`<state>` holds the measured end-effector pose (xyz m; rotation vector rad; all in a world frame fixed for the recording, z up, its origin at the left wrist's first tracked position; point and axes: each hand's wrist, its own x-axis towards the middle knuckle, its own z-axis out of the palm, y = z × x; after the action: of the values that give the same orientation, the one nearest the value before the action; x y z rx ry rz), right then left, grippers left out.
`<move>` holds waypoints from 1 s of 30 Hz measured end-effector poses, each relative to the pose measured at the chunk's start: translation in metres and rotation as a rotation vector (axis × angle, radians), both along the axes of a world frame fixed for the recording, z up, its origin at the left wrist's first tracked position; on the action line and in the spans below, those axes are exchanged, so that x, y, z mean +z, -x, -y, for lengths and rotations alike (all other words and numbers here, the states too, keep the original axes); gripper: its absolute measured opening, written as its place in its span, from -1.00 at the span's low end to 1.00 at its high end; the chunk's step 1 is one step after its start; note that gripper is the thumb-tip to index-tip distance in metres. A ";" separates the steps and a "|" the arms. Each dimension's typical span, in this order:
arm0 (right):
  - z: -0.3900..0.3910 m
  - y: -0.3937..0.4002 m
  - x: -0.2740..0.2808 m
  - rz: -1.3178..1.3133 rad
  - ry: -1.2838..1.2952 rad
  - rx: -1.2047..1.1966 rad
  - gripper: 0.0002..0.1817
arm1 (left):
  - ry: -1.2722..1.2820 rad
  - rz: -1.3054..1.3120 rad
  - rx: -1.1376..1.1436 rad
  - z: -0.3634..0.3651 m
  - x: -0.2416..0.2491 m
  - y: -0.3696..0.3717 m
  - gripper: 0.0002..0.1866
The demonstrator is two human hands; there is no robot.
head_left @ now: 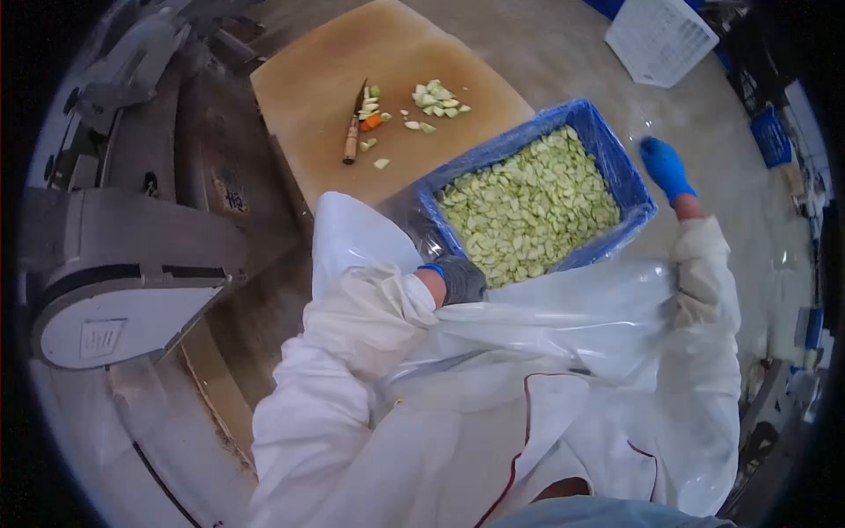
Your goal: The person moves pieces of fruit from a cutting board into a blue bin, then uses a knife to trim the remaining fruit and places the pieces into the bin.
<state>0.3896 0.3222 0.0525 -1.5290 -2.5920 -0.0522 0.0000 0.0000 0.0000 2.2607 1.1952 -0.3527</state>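
Sliced pale green vegetable (528, 207) fills much of a plastic-lined blue crate (623, 163) directly in front of the person. The two hands are apart: the left hand (462, 280), in a grey glove, is at the crate's near left corner, its fingers too hidden to tell whether they grip the rim or merely rest against it. The right hand (667, 169), in a blue glove, is off the crate's right side, near it but holding nothing that shows; how far its fingers are closed, I cannot tell. The crate's contents look fully cut, thin and fairly even, spread out to its walls. Beyond the left hand, a broad tan cutting board (308, 75) carries a loose cluster of pale green pieces (437, 99), a few strays and some orange bits (371, 122), all outside the crate. Beside them lies a wooden-handled knife (350, 143), untouched. So the bulk appears sliced and gathered, with only those small amounts lying apart. Farther out are a grey machine (150, 229) on the left and a white basket (662, 40) at upper right.
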 end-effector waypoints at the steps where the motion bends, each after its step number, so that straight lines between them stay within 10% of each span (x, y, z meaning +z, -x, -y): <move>1: 0.056 0.104 0.065 -0.207 0.318 -0.108 -0.66 | -0.009 -0.065 0.047 0.000 0.010 0.007 -0.68; 2: 0.060 0.148 0.047 -0.550 0.360 -0.004 -0.69 | -0.052 0.034 0.111 -0.005 0.024 0.016 -0.70; 8: 0.088 0.368 -0.059 -0.577 0.490 0.560 -0.72 | -0.457 0.329 0.403 -0.068 0.136 0.135 -0.72; 12: 0.128 0.497 -0.076 -0.755 0.309 0.626 -0.70 | -0.662 -0.005 0.785 -0.114 0.100 0.254 -0.73; 15: 0.134 0.551 -0.088 -0.382 0.268 0.511 -0.76 | -0.851 -0.030 1.006 -0.127 0.037 0.286 -0.74; 24: 0.103 0.553 -0.101 -0.569 0.406 0.355 -0.80 | -1.045 -0.001 1.225 -0.127 -0.062 0.280 -0.75; 30: 0.061 0.447 -0.088 -1.297 1.174 0.028 -0.65 | -1.010 0.282 1.143 -0.144 -0.070 0.268 -0.68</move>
<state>-0.0578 0.2617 -0.0352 -0.9653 -1.4240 1.9416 -0.2677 0.1440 -0.0700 1.6817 2.5415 1.1742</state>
